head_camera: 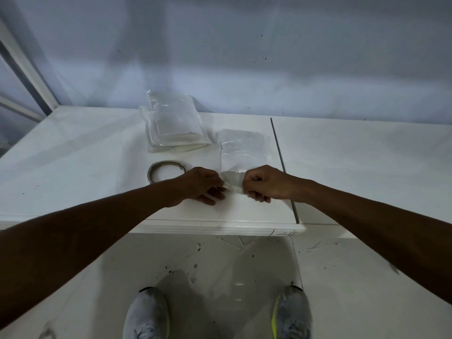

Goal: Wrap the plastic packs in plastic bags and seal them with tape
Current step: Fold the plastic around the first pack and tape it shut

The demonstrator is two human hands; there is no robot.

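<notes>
a: what is seen lowest in the frame?
b: two grey shoes (146, 314) on the floor, below the bench (73, 155) edge.
a: and at centre?
b: the near end of a clear plastic bag (241, 152) is pinched between the left hand (203, 185) and right hand (265, 183), fingers closed on it from both sides.
a: further up?
b: a tape roll (166, 171) lies just left of the left hand; a stack of plastic packs (175, 126) is set above it, near the wall.
</notes>
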